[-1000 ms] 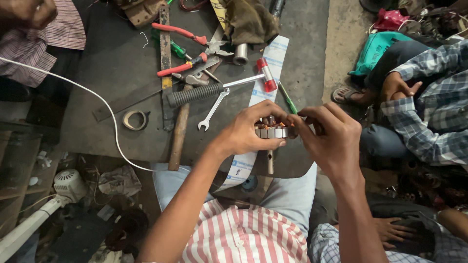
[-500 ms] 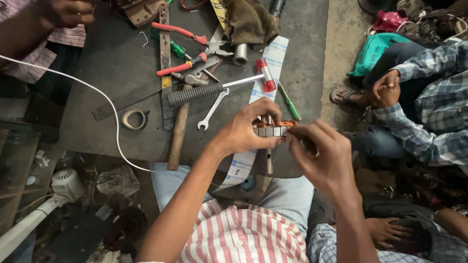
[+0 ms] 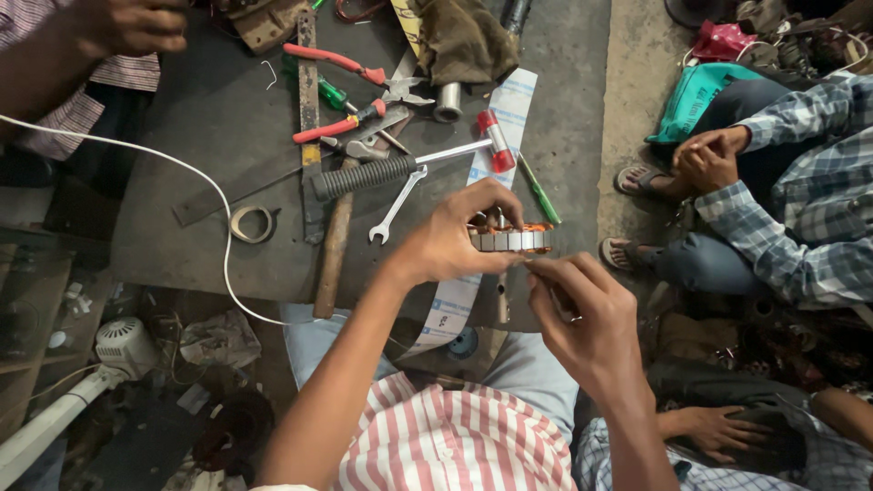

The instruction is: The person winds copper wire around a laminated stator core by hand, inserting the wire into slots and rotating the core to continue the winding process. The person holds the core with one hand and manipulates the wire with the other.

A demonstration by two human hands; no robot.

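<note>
My left hand [image 3: 452,238] holds a small round motor stator [image 3: 511,238] with a metal laminated rim and copper windings, gripped between thumb and fingers above the dark work table [image 3: 209,182]. My right hand [image 3: 582,314] sits just below and right of the stator, its fingers pinched near the stator's lower edge; what they pinch is too small to tell.
On the table lie a wooden-handled hammer [image 3: 332,245], a spanner [image 3: 396,205], red-handled pliers [image 3: 336,62], a tape roll [image 3: 250,223], a white cable [image 3: 182,168] and a red-handled screwdriver [image 3: 496,141]. A person in a checked shirt [image 3: 800,191] sits at right; another person's hand [image 3: 127,27] at top left.
My right hand has drawn down and away from the stator's right side to below it. The left hand keeps holding the stator in about the same place.
</note>
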